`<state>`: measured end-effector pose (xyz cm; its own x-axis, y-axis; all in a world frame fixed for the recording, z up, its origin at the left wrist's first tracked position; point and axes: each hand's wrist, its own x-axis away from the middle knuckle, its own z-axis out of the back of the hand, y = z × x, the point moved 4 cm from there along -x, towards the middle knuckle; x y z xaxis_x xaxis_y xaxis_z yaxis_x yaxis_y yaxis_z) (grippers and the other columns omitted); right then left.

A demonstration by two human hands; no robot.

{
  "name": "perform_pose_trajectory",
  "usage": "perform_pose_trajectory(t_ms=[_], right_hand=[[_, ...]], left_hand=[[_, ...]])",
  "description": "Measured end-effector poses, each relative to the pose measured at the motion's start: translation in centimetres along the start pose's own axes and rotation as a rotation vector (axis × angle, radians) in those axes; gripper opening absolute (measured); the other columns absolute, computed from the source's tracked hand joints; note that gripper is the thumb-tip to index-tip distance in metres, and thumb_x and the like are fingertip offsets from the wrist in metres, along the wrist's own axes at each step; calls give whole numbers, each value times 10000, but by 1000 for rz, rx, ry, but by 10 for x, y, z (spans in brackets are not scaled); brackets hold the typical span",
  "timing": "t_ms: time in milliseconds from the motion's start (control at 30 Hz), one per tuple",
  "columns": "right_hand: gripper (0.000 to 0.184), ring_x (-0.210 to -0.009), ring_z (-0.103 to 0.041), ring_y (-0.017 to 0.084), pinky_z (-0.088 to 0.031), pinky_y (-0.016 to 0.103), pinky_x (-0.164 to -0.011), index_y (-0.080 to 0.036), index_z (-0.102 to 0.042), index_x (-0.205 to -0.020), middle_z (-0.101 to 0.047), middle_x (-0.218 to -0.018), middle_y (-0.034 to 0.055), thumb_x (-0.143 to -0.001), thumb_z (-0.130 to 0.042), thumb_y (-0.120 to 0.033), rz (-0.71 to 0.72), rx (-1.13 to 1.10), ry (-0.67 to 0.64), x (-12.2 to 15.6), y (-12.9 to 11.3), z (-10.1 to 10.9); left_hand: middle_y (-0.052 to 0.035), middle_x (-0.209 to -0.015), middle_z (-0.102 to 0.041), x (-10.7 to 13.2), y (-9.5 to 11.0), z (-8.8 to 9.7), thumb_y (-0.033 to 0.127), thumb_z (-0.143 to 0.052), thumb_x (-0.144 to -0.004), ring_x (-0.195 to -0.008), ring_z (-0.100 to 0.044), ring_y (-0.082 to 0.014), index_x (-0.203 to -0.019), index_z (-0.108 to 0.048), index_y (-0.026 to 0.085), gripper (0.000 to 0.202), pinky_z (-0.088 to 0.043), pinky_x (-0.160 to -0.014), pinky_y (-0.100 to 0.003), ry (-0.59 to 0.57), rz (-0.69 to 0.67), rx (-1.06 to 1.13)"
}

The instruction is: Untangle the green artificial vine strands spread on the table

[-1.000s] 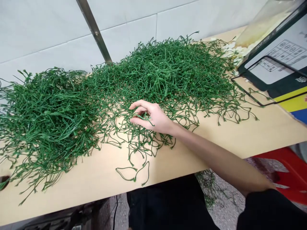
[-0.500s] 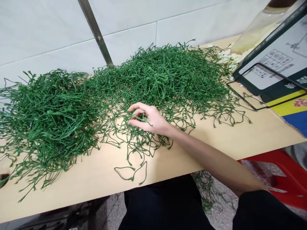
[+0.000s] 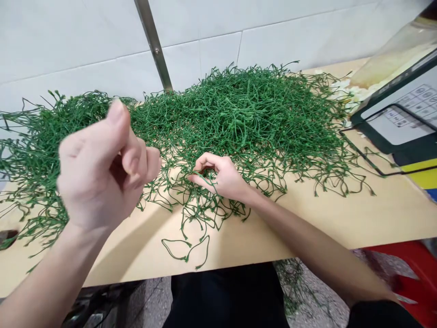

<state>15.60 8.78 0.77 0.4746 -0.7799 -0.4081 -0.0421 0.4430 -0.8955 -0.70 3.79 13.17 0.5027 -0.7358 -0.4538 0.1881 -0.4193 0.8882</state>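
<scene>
White-tiled wall [image 3: 92, 32] backs a pale, smooth counter [image 3: 348, 214] bearing 2 heaps of thin, wiry green stems [image 3: 266, 109]. Right hand [image 3: 228, 181] pinches 1 slim green stem [image 3: 210, 182] above scattered strands; left hand [image 3: 105, 168], loosely fisted, partly blocks the left heap [image 3: 43, 146].

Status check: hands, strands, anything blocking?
Left hand raised, fingers curled. Right hand pinching a green strand. Left hand blocks view of part of the left green pile.
</scene>
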Motion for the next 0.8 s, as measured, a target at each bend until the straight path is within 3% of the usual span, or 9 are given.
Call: perform_pose_trajectory(t_ms=[33, 67, 167, 233, 333, 500, 667, 733, 800], right_hand=[[196, -643, -530, 85, -443, 240, -624, -171, -531, -756, -571, -712, -23, -764, -711, -248, -8, -3, -8, 0, 0, 0], [186, -649, -536, 89, -449, 241, -628, -170, -538, -755, -580, -711, -19, -766, -708, -245, -18, -1, -14, 0, -1, -1], [145, -659, -556, 98, -460, 241, -637, -163, -571, -763, -609, -715, -8, -775, -693, -240, -16, 32, -13, 1, -2, -2], [105, -661, -562, 102, -463, 243, -647, -160, -602, -783, -628, -719, -5, -782, -678, -232, -3, 88, 6, 2, -2, -2], [69, -642, -552, 103, -452, 241, -636, -161, -643, -825, -641, -709, -11, -792, -650, -221, 11, 175, 40, 1, -1, 0], [117, -631, -551, 113, -441, 249, -605, -152, -666, -809, -648, -707, 10, -815, -656, -269, 20, 185, 24, 1, -6, 3], [173, -597, -548, 103, -448, 240, -555, -172, -615, -756, -626, -684, -3, -777, -729, -300, -117, 39, 47, 1, -5, 3], [221, -587, -546, 102, -456, 243, -548, -173, -597, -734, -620, -671, -4, -762, -749, -331, -159, -25, 57, 0, -1, 3], [223, -597, -555, 106, -469, 250, -563, -170, -602, -734, -625, -676, 1, -759, -755, -329, -169, -64, 55, 0, 3, 4]], left_hand=[[52, -314, -303, 2, -14, -13, 388, -734, -773, -267, -235, -68, -408, -495, 202, 474, -213, -307, -277, -323, 124, 99], [61, -319, -301, 3, -24, -17, 360, -717, -798, -279, -230, -62, -428, -494, 193, 463, -186, -323, -270, -407, 99, 164], [34, -489, -486, 7, -62, -17, 307, -693, -841, -447, -429, -78, -567, -568, 165, 333, -324, -444, -258, -373, -48, 68], [13, -646, -580, 15, -85, -20, 348, -684, -846, -588, -514, -93, -730, -634, 167, 221, -409, -546, -247, -420, -91, -8], [-2, -763, -606, 32, -105, -24, 333, -700, -827, -697, -561, -108, -847, -650, 175, 168, -465, -643, -247, -505, -113, 8], [-26, -900, -653, 50, -123, -21, 324, -798, -721, -808, -623, -138, -956, -683, 203, 289, -514, -758, -269, -626, 23, 138], [-42, -956, -677, 53, -130, -16, 500, -877, -521, -887, -661, -193, -1010, -721, 249, 571, -543, -775, -296, -685, 131, 276], [-25, -876, -672, 52, -128, -15, 430, -901, -511, -816, -651, -170, -917, -743, 247, 472, -539, -692, -264, -642, 113, 213], [-16, -794, -660, 50, -124, -13, 352, -869, -608, -726, -626, -140, -805, -739, 225, 268, -508, -596, -231, -554, 105, 89]])
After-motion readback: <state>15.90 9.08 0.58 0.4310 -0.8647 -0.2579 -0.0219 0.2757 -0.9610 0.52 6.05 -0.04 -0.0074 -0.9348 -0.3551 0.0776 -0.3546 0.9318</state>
